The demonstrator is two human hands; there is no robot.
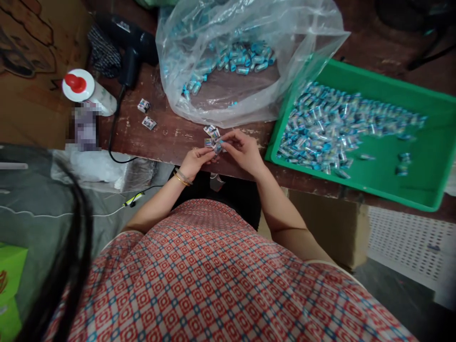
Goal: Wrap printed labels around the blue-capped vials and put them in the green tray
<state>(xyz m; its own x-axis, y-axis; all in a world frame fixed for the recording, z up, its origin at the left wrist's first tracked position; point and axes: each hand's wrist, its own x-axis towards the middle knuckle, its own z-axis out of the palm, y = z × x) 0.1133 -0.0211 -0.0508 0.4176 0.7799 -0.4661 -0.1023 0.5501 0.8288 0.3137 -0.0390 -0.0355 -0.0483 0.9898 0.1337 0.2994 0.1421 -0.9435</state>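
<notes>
At the table's front edge, my left hand [195, 163] and my right hand [242, 149] meet with pinched fingers around one small blue-capped vial [218, 147]. Small printed labels [211, 131] lie on the table just beyond my fingertips. Two more little label stacks [146, 114] rest further left. A clear plastic bag [228, 111] holding blue-capped vials [245, 59] lies open beyond my hands. To the right stands a green tray [432, 142] with many vials [320, 126] in it, their sides apparently labelled.
A black heat gun [132, 47] lies at the back left, its cable running over the table edge. Beside it stand a white bottle with a red top [79, 85] and a cardboard box [32, 95]. A dark object [420, 19] sits at the back right.
</notes>
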